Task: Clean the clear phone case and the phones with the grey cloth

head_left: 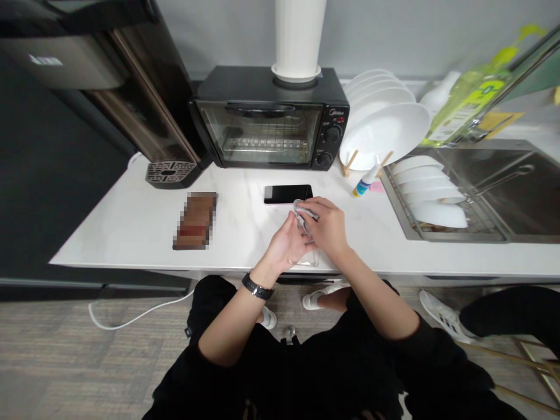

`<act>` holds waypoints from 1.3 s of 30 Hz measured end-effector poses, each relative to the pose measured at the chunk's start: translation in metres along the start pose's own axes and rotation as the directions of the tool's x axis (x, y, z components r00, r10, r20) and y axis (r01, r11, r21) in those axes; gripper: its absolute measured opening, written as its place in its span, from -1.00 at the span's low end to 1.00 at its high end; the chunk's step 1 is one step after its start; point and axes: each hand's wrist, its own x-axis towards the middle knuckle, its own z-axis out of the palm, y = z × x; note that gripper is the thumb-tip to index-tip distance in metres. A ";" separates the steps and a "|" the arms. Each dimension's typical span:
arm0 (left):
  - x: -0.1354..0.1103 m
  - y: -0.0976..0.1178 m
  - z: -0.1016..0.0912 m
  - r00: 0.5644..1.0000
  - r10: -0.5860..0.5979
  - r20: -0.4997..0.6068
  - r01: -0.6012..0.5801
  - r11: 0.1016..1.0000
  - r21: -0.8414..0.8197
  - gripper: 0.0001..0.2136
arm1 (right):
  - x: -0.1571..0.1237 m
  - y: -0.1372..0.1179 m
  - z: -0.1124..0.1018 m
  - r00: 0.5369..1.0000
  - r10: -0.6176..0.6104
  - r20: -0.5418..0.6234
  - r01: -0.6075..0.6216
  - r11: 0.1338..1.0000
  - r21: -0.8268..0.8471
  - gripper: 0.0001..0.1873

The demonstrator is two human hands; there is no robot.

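My left hand (287, 244), with a black watch on its wrist, is turned palm up near the counter's front edge. Its thumb and fingers close around the lower side of a small grey-white folded cloth (305, 223). From the right, my right hand (329, 226) pinches the same cloth; fingers hide part of it, so its full shape cannot be made out. Just beyond the hands a phone (287, 193) lies flat with its dark screen up. A clear phone case (310, 258) lies on the counter below my hands, partly covered by them.
A brown, blurred-out flat object (195, 220) lies left on the white counter (131, 233). Behind stand a drink dispenser (170, 172), a toaster oven (266, 134) and racked plates (385, 131). A small spray bottle (366, 181) stands near the sink (525, 204). Another person's shoe (444, 315) shows at right.
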 end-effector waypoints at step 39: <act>0.001 0.001 0.004 0.997 0.068 -0.036 -0.071 0.995 -0.067 -0.60 | -0.003 -0.002 0.003 0.999 0.006 -0.051 -0.008 0.999 -0.033 -0.84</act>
